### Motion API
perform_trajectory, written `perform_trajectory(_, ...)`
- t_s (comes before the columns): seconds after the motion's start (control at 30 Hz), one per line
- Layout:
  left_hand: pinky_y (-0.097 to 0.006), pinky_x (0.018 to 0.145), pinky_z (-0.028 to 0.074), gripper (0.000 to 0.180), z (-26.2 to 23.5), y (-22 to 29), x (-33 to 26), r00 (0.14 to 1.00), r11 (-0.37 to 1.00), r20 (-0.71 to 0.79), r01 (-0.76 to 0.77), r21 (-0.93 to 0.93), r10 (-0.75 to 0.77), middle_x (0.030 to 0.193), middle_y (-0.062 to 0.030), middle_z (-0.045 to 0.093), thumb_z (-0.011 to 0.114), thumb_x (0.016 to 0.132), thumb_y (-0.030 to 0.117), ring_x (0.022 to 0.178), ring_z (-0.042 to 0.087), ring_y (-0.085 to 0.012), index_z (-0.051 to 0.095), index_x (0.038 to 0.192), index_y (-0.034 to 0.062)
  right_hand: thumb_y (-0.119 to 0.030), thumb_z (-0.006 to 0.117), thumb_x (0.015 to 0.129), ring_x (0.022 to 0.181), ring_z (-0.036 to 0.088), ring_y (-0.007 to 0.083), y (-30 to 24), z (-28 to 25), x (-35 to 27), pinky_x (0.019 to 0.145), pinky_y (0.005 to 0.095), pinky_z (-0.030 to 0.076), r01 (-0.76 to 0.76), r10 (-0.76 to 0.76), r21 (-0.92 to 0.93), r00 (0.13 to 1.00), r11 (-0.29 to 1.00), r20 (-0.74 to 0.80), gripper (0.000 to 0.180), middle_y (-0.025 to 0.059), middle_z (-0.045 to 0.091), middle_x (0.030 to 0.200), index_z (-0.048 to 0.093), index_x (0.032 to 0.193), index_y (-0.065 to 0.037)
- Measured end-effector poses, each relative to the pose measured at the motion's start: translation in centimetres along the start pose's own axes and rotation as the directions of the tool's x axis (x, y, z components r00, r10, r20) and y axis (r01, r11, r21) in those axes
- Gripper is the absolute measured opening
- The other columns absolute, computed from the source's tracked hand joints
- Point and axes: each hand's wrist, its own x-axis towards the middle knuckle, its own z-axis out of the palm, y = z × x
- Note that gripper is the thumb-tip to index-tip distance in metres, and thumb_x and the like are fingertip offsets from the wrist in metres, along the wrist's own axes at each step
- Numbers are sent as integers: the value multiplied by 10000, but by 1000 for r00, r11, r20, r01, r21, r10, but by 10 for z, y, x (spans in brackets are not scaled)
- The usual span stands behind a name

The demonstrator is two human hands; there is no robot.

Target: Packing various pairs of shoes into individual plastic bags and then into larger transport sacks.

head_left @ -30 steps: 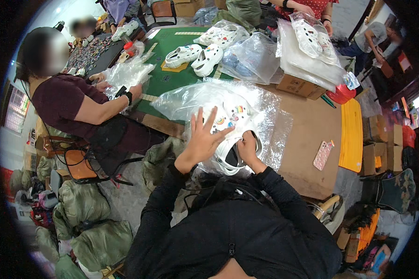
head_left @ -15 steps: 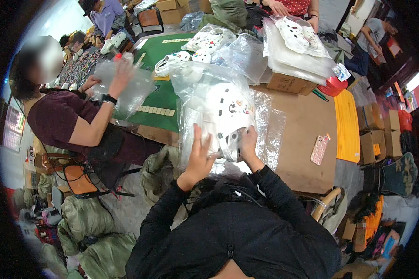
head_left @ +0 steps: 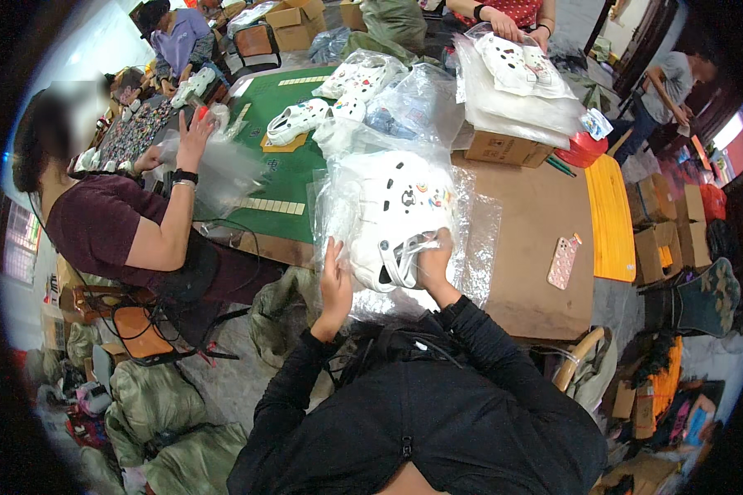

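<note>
**A:** White foam clogs (head_left: 396, 219) with small coloured charms sit inside the clear, crinkled plastic bag (head_left: 470, 239) you hold at the near edge of the brown cardboard-covered table (head_left: 528, 206). Why is the bag up on end like that?

**B:** You've got it standing with the mouth toward you, so the shoes rest deep inside and the loose film falls around them. Your left hand (head_left: 336, 285) lies flat against the bag's left side, fingers together and straight, pressing rather than gripping. It looks like it steadies the film.

**A:** And the other?

**B:** Your right hand (head_left: 432, 266) is curled, fingers closed around the heel strap end of the clogs through or just inside the bag's opening; I can't tell which side of the plastic the fingertips are on.

**A:** What's around you?

**B:** A pink phone (head_left: 563, 261) lies flat on the table to your right, well apart from the bag. Beyond your bag stands a stack of filled clear bags (head_left: 520, 91) on a small cardboard box (head_left: 504, 148), likely kept out of your working space. On the green felt mat (head_left: 293, 165) to the left lie more loose white clogs (head_left: 299, 120). The seated person in a maroon shirt (head_left: 107, 227) on your left holds up another clear bag (head_left: 223, 169) with a raised hand, apart from your own hands.
</note>
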Motion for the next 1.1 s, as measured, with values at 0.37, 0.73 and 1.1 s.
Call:
perform_trajectory(0.37,-412,665,462,270,1,-4,-10,977,954,212,-78,290,16,812,-240,602,441,849,60,811,595,-385,494,1101,-20,-59,452,798,722,527,208,-26,7,9,659,338,423,-73,73,-125,997,989,-3,142,126,575,753,523,837,58)
perform_trajectory(0.73,-368,758,448,227,-8,-2,-33,915,977,402,-124,175,44,962,-178,605,378,894,82,893,581,-331,542,1039,25,-170,539,812,755,545,413,43,13,47,676,447,409,2,-69,-487,990,873,-120,241,266,564,770,554,742,60)
perform_trajectory(1.1,-331,754,455,322,7,27,-9,715,950,649,-308,-42,261,939,-173,612,317,932,131,857,602,-278,588,1062,15,-333,548,817,744,580,439,34,-7,69,645,476,435,-258,120,-437,941,862,-317,419,297,582,749,597,756,78)
